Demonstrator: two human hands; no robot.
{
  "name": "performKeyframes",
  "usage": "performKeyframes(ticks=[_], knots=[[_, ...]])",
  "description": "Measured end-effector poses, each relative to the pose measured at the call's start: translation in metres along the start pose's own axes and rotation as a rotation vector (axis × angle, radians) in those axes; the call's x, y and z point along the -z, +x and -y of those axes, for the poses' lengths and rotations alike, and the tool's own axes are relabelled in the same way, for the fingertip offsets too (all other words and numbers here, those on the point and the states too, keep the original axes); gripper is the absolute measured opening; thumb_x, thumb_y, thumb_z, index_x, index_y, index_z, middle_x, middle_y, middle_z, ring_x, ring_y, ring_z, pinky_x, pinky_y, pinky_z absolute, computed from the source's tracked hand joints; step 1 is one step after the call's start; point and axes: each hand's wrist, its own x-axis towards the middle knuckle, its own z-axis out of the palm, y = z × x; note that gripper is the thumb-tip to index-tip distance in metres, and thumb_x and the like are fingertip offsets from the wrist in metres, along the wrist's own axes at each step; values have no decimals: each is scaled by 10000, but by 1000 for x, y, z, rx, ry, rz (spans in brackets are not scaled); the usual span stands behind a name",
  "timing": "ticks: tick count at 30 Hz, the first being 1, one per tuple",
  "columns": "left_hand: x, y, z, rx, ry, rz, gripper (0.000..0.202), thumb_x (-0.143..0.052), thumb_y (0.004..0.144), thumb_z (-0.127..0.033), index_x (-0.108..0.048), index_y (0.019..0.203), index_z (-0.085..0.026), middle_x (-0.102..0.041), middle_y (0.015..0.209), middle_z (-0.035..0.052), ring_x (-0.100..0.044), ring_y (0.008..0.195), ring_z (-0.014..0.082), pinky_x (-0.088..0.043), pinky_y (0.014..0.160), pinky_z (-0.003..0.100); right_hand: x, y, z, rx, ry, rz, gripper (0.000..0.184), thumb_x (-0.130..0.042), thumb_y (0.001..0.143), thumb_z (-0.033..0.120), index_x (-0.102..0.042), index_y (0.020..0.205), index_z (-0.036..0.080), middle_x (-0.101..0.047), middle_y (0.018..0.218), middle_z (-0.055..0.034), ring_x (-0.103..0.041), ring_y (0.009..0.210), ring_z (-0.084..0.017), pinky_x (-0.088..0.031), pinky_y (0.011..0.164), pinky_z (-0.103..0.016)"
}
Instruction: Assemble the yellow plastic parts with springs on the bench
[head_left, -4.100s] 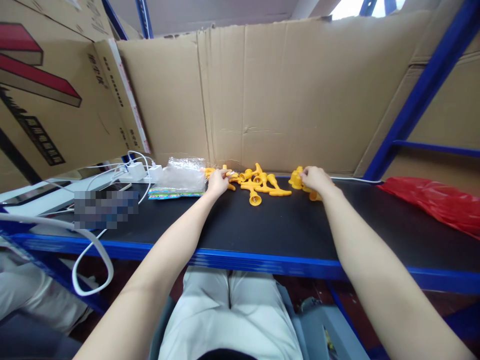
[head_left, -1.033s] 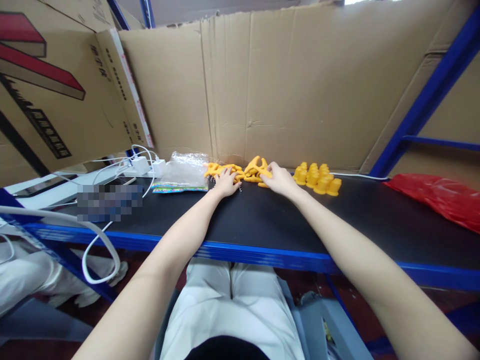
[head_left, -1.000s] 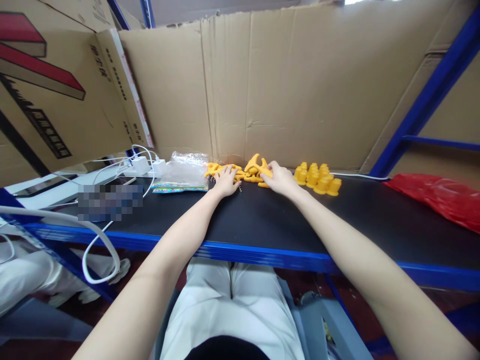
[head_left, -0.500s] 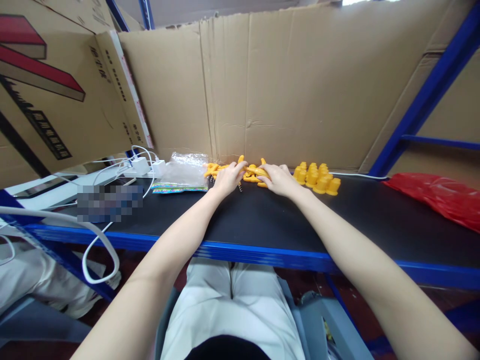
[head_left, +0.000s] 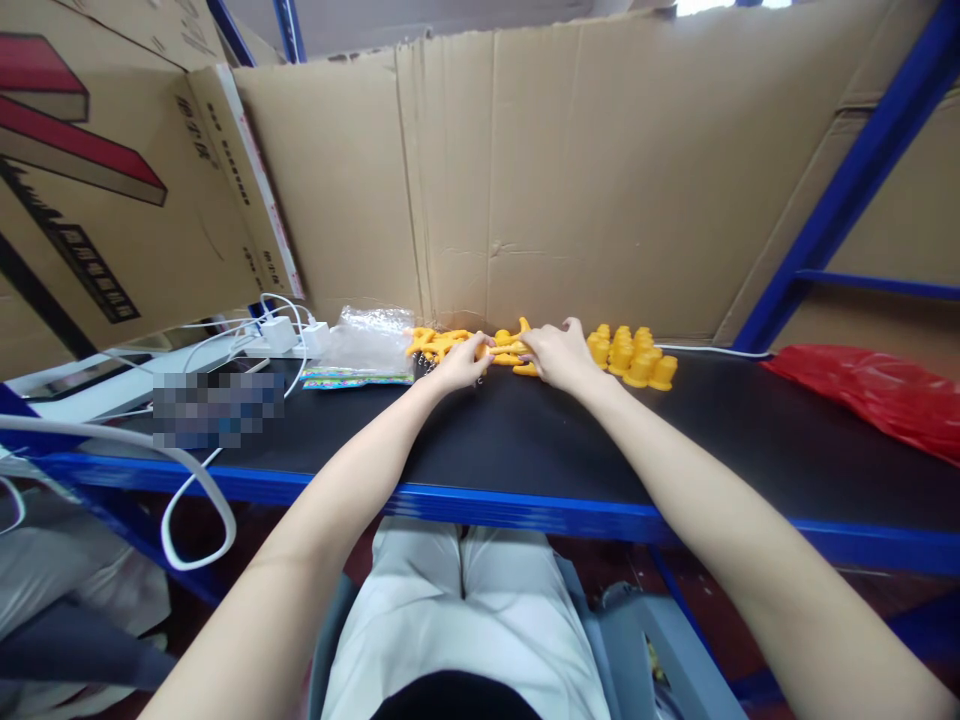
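A slender yellow plastic piece [head_left: 508,349] spans the gap between my two hands near the back of the black shelf. My left hand [head_left: 463,364] is closed, thumb and fingers pinching its left end. From the other side my right hand [head_left: 561,357] grips the right end, with one finger raised. Loose yellow plastic parts [head_left: 435,343] lie heaped just beyond my left hand, with small thin metal coils among them. Another yellow part [head_left: 524,326] sticks up behind my right fingers. The exact kind of these parts is too small to tell.
Yellow cup-shaped pieces [head_left: 637,358] stand in rows right of my hand. A clear plastic bag [head_left: 367,345] lies on the left, near white chargers [head_left: 277,335] and cables. A red plastic bag [head_left: 862,390] rests at far right. Cardboard [head_left: 600,180] walls the back; a blue rail [head_left: 510,507] edges the front.
The yellow end that pointed up at my left hand is no longer upright. The piece now lies level between both hands. My right index finger has lifted.
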Motion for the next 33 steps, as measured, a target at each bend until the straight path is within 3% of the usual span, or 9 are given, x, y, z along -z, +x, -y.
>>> performKeyframes(ticks=[4,7,11,15,18,24,28,33], knots=[[0,-2,-5,189,-353,209,153,-545,867,-279,-500,950,-159,-489,582,-57,-440,411,47,-521,511,254,2,0,1,55,-40,-42,227,-404,901,138,-592,1023,173,-666,982,-109,-525,987,-251,-176,931,-467],[0,-5,-11,218,-417,285,167,-576,852,-301,-492,884,-159,-462,546,-70,-407,386,37,-529,506,267,0,-1,-2,91,-68,-85,253,-377,899,100,-573,1044,169,-653,993,-123,-515,1001,-252,-178,938,-454],[-2,-7,-13,161,-133,127,186,-574,839,-311,-505,940,-171,-520,599,-41,-502,461,84,-519,549,276,-7,-1,-5,99,-49,-58,225,-426,892,132,-543,1084,116,-644,999,-152,-537,987,-255,-232,890,-399],[1,-6,-7,-45,303,-114,203,-566,797,-229,-545,996,-195,-625,804,28,-609,776,181,-491,764,329,-10,-1,1,84,17,44,223,-437,924,240,-550,1068,112,-649,1029,-153,-561,978,-261,-260,807,-352],[3,-4,-5,-72,381,-141,244,-537,777,-188,-555,1020,-202,-638,839,32,-603,838,197,-462,794,321,-6,0,6,65,37,87,206,-425,931,235,-572,1021,122,-657,1028,-140,-570,972,-257,-256,778,-342],[0,-1,-8,25,179,-146,216,-553,736,-152,-563,949,-187,-582,706,-19,-552,646,128,-456,656,251,-1,1,4,43,-12,14,184,-452,911,223,-582,1002,131,-663,987,-135,-554,968,-263,-238,831,-391],[-1,-1,-10,191,-78,-40,221,-578,766,-193,-528,982,-193,-498,578,-70,-429,406,64,-401,466,204,3,0,4,67,-39,-27,173,-441,906,204,-577,1006,163,-658,996,-113,-525,972,-263,-214,883,-432],[0,-3,-16,310,-300,123,125,-611,793,-244,-514,795,-166,-463,505,-67,-393,340,50,-381,398,201,5,0,6,82,-94,-123,224,-384,899,130,-559,1032,178,-623,1060,-127,-501,974,-258,-210,890,-431]])
